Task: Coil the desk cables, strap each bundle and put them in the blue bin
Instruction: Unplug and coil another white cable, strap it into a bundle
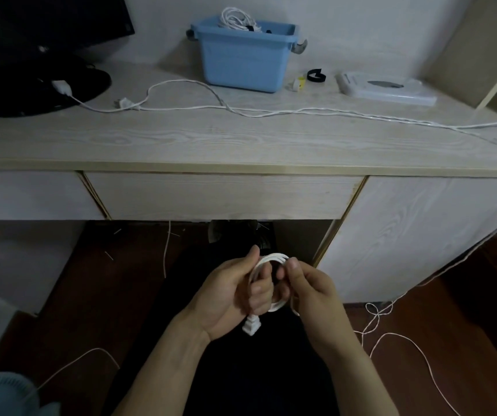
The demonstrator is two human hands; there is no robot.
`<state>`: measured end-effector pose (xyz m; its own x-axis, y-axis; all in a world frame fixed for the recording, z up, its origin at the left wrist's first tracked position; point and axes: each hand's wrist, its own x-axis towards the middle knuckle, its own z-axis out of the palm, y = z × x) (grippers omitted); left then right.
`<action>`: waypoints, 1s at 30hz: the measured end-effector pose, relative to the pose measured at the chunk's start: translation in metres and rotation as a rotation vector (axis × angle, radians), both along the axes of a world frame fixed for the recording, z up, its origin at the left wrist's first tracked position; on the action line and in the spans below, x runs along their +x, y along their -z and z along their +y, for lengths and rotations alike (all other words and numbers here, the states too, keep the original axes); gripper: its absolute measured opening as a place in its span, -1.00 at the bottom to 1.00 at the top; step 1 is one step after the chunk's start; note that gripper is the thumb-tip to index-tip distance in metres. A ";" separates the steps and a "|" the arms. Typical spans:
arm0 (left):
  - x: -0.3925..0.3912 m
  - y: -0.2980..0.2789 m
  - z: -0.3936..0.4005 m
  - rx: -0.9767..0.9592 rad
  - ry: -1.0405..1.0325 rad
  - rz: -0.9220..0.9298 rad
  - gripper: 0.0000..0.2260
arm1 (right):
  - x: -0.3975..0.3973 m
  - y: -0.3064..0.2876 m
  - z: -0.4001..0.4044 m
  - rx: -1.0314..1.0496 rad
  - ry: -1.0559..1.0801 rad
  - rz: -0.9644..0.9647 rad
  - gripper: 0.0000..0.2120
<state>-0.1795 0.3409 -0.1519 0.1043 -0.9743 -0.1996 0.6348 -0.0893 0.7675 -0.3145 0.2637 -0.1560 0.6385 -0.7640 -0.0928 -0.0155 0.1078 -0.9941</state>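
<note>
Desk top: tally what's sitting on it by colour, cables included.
White: 2, loose cable, flat device
Blue: 1, bin
Black: 2, strap, monitor base
Yellow: 1, small item
Total: 6

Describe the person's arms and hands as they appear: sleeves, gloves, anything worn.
Both forearms are bare up to the bottom edge of the picture; no sleeve shows. The left hand and the right hand wear no gloves. No ring, watch or wristband shows on either, as far as this dim view tells. No markings are visible.
</note>
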 end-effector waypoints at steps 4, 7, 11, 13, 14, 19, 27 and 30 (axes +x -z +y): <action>-0.001 0.001 0.000 -0.013 -0.027 -0.042 -0.67 | 0.001 0.003 0.004 0.063 0.044 -0.025 -0.61; 0.004 0.002 0.001 0.026 -0.148 0.077 -0.63 | -0.003 0.000 0.000 -0.005 -0.039 -0.028 -0.67; 0.014 0.004 0.001 0.008 -0.368 0.306 -0.59 | -0.015 -0.003 -0.013 -0.011 -0.140 -0.020 -0.75; 0.022 0.006 0.000 0.000 -0.521 0.387 -0.59 | -0.023 0.001 -0.021 -0.053 -0.156 0.075 -0.83; 0.028 0.007 0.000 -0.010 -0.598 0.431 -0.60 | -0.026 0.004 -0.025 -0.077 -0.173 0.131 -0.87; 0.045 0.004 0.007 -0.104 -0.827 0.537 -0.66 | -0.035 0.011 -0.036 -0.235 -0.225 0.441 -0.84; 0.042 0.008 -0.005 -0.116 -0.776 0.279 -0.76 | -0.016 0.001 -0.015 -0.335 -0.571 0.524 -0.85; 0.031 0.016 -0.005 0.000 -0.680 -0.104 -0.83 | -0.014 -0.008 -0.008 -0.352 -0.671 0.489 -0.85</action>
<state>-0.1480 0.3360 -0.1680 0.7111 -0.6857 -0.1553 0.4726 0.3026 0.8277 -0.3285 0.2553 -0.1478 0.9109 -0.2809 -0.3023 -0.3956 -0.3857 -0.8335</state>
